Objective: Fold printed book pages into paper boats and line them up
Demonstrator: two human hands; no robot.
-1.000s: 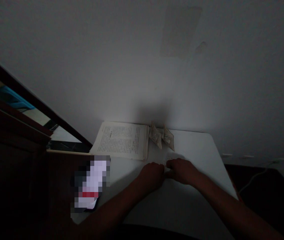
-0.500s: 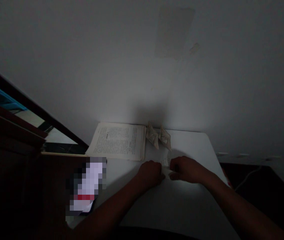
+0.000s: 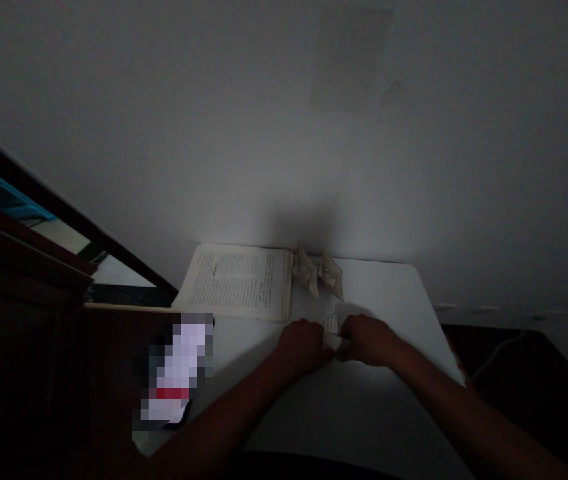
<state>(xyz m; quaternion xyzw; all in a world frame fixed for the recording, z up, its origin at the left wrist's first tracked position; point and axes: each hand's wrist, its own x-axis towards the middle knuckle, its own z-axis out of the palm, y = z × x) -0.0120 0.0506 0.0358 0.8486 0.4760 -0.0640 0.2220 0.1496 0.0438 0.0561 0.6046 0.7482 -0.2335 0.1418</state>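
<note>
In the head view, the left hand [image 3: 301,343] and the right hand [image 3: 369,339] are near each other above the white table [image 3: 389,287]; the fingers of both are clamped on a small folded printed paper [image 3: 333,325], which is between them; just beyond it stand two paper boats [image 3: 305,272], side by side; to their left lies an opened book [image 3: 234,280], and nearer, a phone [image 3: 179,367] with blurred screen.
</note>
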